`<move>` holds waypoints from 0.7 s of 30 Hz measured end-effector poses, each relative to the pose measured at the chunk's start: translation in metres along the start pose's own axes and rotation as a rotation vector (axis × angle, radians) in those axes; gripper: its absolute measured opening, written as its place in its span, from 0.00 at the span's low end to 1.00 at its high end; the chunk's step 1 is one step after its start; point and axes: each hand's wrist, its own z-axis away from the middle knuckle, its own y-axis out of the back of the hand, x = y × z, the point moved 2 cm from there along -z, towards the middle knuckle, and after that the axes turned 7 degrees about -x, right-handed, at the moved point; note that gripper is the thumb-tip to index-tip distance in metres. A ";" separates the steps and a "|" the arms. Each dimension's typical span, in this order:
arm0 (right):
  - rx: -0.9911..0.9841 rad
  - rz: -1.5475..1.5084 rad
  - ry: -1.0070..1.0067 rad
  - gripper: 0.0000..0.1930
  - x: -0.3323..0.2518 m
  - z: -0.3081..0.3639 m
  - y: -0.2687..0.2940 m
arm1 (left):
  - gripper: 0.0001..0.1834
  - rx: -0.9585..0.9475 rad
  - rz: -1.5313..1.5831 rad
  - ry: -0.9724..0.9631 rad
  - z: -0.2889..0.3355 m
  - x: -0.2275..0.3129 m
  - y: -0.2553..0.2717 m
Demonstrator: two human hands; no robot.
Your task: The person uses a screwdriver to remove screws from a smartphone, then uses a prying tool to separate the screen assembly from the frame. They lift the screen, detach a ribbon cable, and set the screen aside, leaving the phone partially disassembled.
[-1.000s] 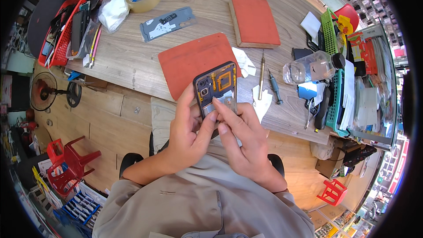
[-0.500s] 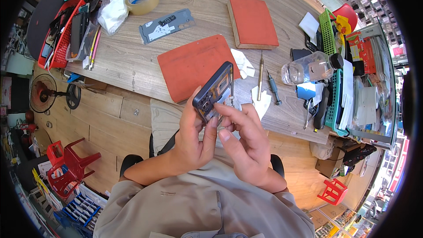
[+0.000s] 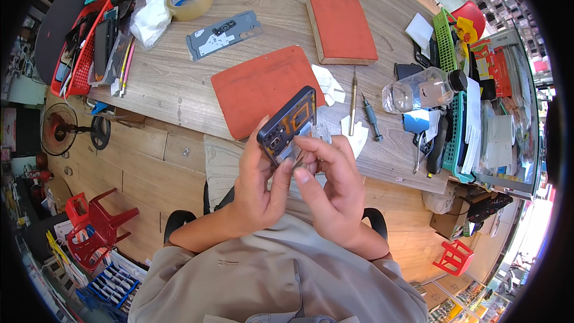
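My left hand (image 3: 257, 194) is wrapped around a smartphone (image 3: 299, 107) with its back off, inner parts and an amber-coloured coil showing. The phone is tilted, its camera end resting low in my palm. At the phone's lower right edge my right hand (image 3: 336, 185) pinches with thumb and index finger; something thin and pale shows there, too small to name. Beyond the phone lies a red pad (image 3: 251, 87) on the table. A grey phone back cover (image 3: 244, 29) with camera openings lies farther left. Two screwdrivers, one bronze (image 3: 353, 101) and one teal (image 3: 371, 117), lie to the right.
A red-covered block (image 3: 344, 27) sits at the back. Tape (image 3: 190, 1) and a red basket (image 3: 89, 54) of phones stand at left. At right are a clear bottle (image 3: 415, 93), a teal basket (image 3: 457, 143) and pieces of white paper (image 3: 356, 140).
The phone has shifted slightly left and turned so more of its inside shows. My right fingertips have drawn a little away from it, still pinched.
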 end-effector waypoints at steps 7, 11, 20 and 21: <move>0.014 0.096 0.082 0.23 -0.001 -0.002 -0.004 | 0.40 -0.004 -0.006 0.005 -0.001 -0.002 0.003; -0.022 0.106 0.100 0.20 -0.005 -0.002 0.000 | 0.41 0.041 0.112 0.031 0.004 -0.007 0.004; 0.096 0.201 0.069 0.19 -0.013 -0.007 0.038 | 0.41 0.402 0.637 0.438 -0.018 -0.003 0.024; 0.094 0.169 0.055 0.19 -0.013 -0.006 0.041 | 0.42 0.385 0.675 0.451 -0.019 -0.002 0.025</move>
